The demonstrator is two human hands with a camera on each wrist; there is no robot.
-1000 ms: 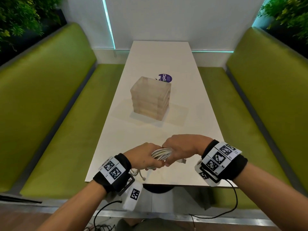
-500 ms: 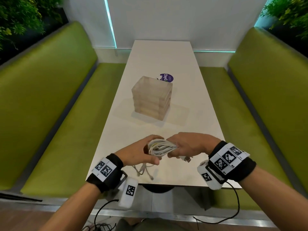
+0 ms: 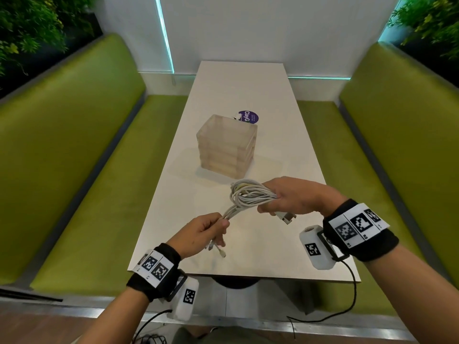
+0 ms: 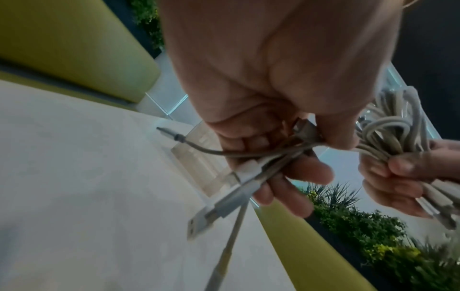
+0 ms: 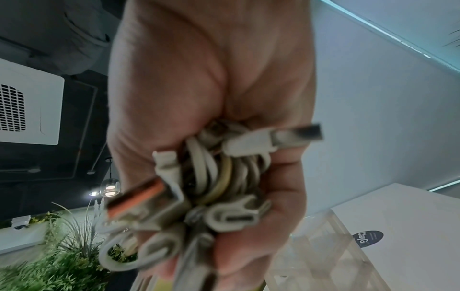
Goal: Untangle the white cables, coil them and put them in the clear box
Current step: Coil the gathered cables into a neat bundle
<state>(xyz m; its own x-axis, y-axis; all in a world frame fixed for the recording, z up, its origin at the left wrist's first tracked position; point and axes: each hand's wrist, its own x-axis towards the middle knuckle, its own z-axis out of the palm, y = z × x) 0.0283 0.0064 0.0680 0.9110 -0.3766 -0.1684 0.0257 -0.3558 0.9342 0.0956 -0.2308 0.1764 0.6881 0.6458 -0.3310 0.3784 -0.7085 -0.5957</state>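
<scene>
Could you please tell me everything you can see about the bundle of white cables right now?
The white cables form one looped bundle of several thin, off-white cords, one strand yellowish. It is held in the air above the white table, nearer than the clear box and not yet in it. The right hand grips the coiled part, where USB plugs stick out. The left hand holds the straight tails, whose connector ends hang below its fingers.

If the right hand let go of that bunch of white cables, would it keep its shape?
Probably not. The white cables look floppy: loose ends droop below the left hand. Only the right hand holds the loops together, so they would likely spring apart.
</scene>
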